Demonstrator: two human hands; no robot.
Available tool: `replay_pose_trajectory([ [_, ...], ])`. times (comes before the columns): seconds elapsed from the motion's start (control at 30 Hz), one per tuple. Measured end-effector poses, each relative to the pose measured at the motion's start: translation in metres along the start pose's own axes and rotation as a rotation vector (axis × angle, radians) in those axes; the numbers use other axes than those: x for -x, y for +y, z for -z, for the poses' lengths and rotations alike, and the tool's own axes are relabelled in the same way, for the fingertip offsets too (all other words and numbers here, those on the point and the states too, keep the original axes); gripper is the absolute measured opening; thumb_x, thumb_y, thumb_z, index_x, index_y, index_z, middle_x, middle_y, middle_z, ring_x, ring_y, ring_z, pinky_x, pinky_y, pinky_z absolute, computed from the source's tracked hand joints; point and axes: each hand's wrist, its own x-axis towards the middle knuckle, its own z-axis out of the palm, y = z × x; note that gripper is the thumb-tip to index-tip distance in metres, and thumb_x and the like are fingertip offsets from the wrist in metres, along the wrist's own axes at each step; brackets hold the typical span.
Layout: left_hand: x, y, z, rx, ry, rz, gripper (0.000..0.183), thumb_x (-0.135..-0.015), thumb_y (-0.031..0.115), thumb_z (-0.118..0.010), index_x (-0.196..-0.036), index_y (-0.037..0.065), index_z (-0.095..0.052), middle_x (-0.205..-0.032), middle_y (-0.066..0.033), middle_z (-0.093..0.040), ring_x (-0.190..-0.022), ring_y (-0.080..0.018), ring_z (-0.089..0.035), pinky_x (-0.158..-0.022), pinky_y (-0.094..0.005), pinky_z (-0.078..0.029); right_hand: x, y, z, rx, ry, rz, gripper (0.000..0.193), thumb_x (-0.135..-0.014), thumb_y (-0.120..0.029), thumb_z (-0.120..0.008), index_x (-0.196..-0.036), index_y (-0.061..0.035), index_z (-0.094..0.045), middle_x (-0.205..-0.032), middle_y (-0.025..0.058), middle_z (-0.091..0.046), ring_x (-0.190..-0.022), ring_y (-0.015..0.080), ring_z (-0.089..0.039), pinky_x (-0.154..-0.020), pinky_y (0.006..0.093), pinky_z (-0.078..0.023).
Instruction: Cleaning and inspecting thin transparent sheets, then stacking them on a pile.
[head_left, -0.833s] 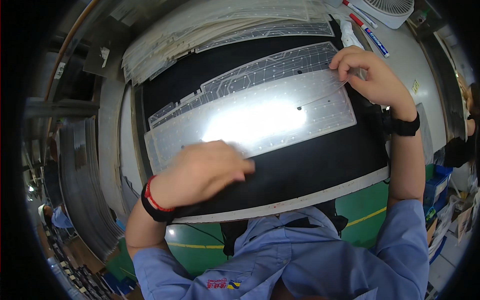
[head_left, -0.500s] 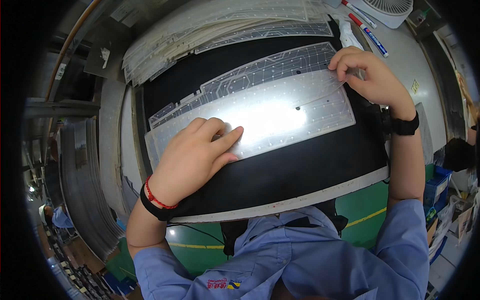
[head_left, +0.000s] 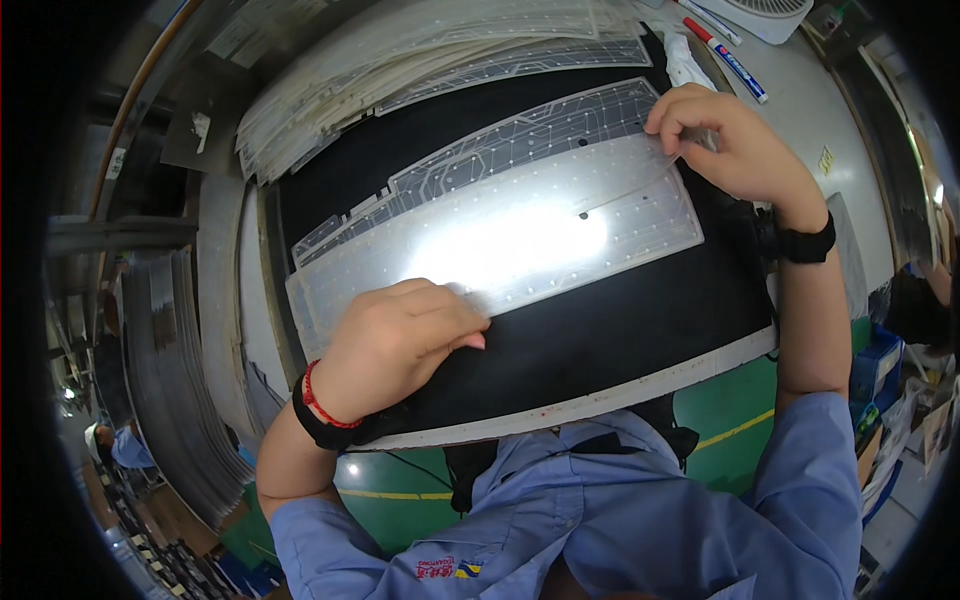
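Note:
A clear flexible circuit sheet (head_left: 530, 135) with printed lines and dots lies slantwise on the black mat (head_left: 600, 340). Over its near part is a clear plastic film (head_left: 360, 255), bright with glare. My right hand (head_left: 735, 145) pinches the film's far right corner, thumb against fingers, and the film curls up slightly there. At the near edge, left of the middle, my left hand (head_left: 400, 330) has its fingers drawn together on the film's rim. Its thumb is just off the edge, over the mat; the exact grip is partly hidden.
A tall, uneven stack of similar clear sheets (head_left: 330, 90) stands along the far side. Markers (head_left: 735, 65), a crumpled white wrapper (head_left: 685, 60) and a white fan (head_left: 765, 15) lie at the far right. The table's pale front edge (head_left: 600, 395) runs close to my body.
My left hand has slid from lying on the film toward its near edge, and its fingers have come together. My right hand keeps its pinch at the corner.

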Motion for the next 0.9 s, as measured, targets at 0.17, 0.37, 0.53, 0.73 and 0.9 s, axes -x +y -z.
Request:
replay_pose_trajectory([
  [0.17,-0.008,0.012,0.0,-0.202,-0.035,0.097,0.036,-0.083,0.022,-0.069,-0.117,0.009,-0.065,-0.096,-0.0091,-0.062,-0.087,-0.0268,-0.06,-0.075,-0.0342,-0.049,0.0,0.0,-0.001,0.01,-0.005,-0.004,0.009,-0.073,0.007,-0.053,-0.075,-0.0015,-0.056,-0.101,0.009,-0.063,-0.093,0.0222,-0.058,-0.084,0.0318,-0.046],
  [0.37,-0.01,0.013,0.002,-0.298,-0.108,0.098,0.039,-0.083,0.024,-0.069,-0.12,0.012,-0.064,-0.095,-0.007,-0.059,-0.087,-0.0258,-0.059,-0.074,-0.0349,-0.049,0.0,0.0,-0.002,-0.008,0.009,0.001,0.008,-0.073,0.007,-0.053,-0.075,-0.0006,-0.055,-0.097,0.0088,-0.062,-0.091,0.0222,-0.057,-0.082,0.0317,-0.046],
  [0.53,-0.009,0.017,0.0,-0.392,-0.116,0.094,0.036,-0.082,0.025,-0.069,-0.116,0.015,-0.065,-0.095,-0.0046,-0.06,-0.086,-0.0241,-0.06,-0.071,-0.0345,-0.05,0.0,-0.001,-0.004,-0.027,0.037,0.024,0.008,-0.073,0.009,-0.052,-0.076,0.0013,-0.054,-0.089,0.0087,-0.06,-0.087,0.0232,-0.057,-0.079,0.0317,-0.045],
  [0.73,-0.008,0.011,0.006,-0.004,0.105,0.041,0.025,-0.077,0.02,-0.078,-0.097,0.008,-0.07,-0.085,-0.0065,-0.064,-0.076,-0.0216,-0.063,-0.065,-0.0279,-0.049,0.0,0.002,-0.004,-0.004,0.05,0.036,0.009,-0.076,0.008,-0.053,-0.08,0.0013,-0.057,-0.089,0.0075,-0.061,-0.086,0.0213,-0.058,-0.081,0.0311,-0.047],
  [0.9,0.006,0.001,0.026,0.409,0.235,-0.046,0.009,-0.077,0.011,-0.075,-0.077,0.005,-0.068,-0.072,-0.0069,-0.067,-0.067,-0.0201,-0.064,-0.059,-0.0296,-0.048,-0.001,0.006,-0.003,-0.068,0.172,-0.002,0.01,-0.084,0.002,-0.057,-0.091,0.0006,-0.063,-0.096,0.0056,-0.065,-0.09,0.0166,-0.06,-0.085,0.0298,-0.048],
])
